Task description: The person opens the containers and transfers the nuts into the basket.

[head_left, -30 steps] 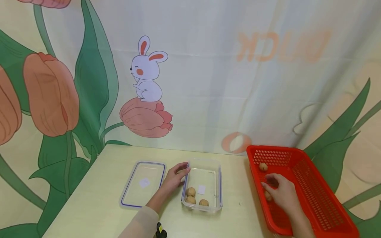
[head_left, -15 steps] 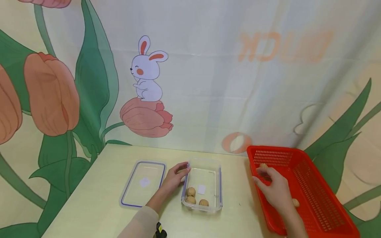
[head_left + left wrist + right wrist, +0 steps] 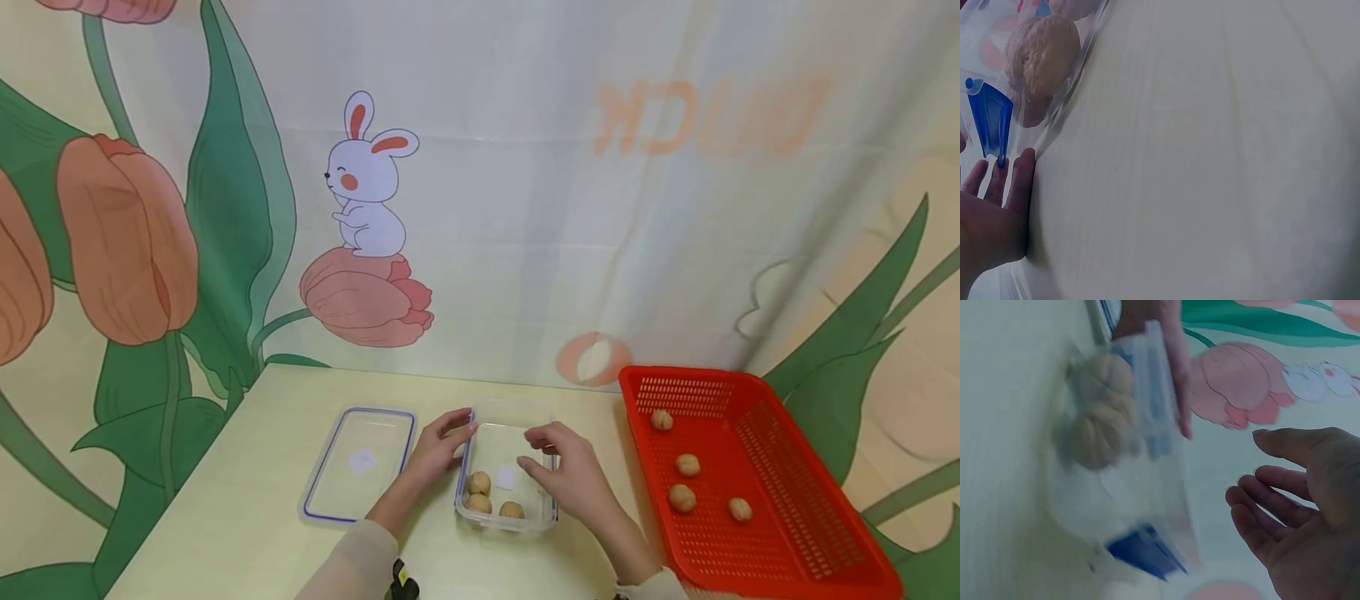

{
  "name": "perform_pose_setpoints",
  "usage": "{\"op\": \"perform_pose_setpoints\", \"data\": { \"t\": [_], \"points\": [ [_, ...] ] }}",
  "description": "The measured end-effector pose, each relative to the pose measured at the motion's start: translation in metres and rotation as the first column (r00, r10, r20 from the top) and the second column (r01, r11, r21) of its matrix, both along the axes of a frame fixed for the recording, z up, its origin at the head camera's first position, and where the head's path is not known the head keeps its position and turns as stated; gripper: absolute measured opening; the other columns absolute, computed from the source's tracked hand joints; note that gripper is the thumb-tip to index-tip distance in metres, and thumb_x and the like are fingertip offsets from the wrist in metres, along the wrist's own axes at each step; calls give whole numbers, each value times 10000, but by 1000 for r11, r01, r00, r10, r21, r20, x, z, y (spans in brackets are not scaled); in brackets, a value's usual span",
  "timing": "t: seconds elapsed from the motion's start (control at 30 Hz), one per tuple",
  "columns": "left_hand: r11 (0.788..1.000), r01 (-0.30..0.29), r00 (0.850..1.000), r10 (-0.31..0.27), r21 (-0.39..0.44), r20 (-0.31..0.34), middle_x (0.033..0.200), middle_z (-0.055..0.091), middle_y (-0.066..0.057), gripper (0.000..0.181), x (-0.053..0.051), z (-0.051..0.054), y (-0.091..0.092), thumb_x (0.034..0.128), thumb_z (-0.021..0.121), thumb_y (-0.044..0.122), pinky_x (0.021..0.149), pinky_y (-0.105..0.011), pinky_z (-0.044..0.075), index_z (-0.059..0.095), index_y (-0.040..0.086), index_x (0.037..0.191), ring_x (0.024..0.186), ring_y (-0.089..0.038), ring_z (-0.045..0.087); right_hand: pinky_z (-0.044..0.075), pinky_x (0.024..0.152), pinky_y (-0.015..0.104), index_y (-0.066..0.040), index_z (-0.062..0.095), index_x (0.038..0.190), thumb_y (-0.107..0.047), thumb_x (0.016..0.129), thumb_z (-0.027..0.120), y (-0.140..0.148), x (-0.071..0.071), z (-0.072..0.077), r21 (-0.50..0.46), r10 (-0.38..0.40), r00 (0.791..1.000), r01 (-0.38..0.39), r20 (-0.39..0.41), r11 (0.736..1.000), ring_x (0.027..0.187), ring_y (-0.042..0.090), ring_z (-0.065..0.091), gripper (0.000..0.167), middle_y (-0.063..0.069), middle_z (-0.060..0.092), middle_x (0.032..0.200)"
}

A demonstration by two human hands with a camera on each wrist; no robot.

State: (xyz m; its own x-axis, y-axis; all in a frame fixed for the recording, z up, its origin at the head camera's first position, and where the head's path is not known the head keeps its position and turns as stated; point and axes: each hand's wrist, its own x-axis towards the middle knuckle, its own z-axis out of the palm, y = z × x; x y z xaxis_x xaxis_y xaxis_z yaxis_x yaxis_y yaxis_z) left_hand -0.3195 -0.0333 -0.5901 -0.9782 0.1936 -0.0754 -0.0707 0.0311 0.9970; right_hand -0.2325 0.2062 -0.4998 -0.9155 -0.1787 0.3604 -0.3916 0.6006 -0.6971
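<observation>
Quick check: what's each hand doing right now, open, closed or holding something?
Left hand: open, fingers touching the side of the clear container.
Right hand: open, holding nothing visible.

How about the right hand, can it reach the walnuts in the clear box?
Probably yes: the right hand looks empty, near the right edge of the clear box. Its lid lies apart on the table, so nothing seems to cover the walnuts from above.

Room for passage was found on the table (image 3: 609, 437) between the box (image 3: 498, 446) and red basket (image 3: 723, 454), beyond the right forearm (image 3: 624, 540). The box's near end was occupied by walnuts (image 3: 478, 504), its left wall blocked by the left hand (image 3: 438, 443).
</observation>
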Motion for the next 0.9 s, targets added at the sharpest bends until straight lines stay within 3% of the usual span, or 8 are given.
{"op": "perform_pose_setpoints", "data": {
  "t": [0.3,0.73,0.9],
  "points": [
    [1000,14,1000,-14,4,-11,1539,532,-201,574,2,4,-1,1059,669,382,1008,-537,575,542,84,1533,1386,-408,528,607,937,475,-34,713,1193,-125,940,820,-45,-22,-29,36,151,985,-154,80,987,1049,291,696,289,121,718,1142],
    [999,15,1000,-15,43,-14,1550,510,-238,573,3,4,-1,1067,666,338,1002,-540,577,523,43,1537,1381,-413,532,596,932,481,2,736,1192,-189,914,832,-63,-35,-52,110,157,953,-190,261,976,1056,311,692,351,135,726,1130],
    [999,15,1000,-14,45,-13,1545,513,-239,570,3,3,0,1068,665,339,1002,-543,576,526,43,1535,1386,-419,524,600,900,454,18,739,1175,-196,911,836,-62,-36,-54,122,165,948,-204,272,971,997,272,694,354,128,736,1082]
  ]
}}
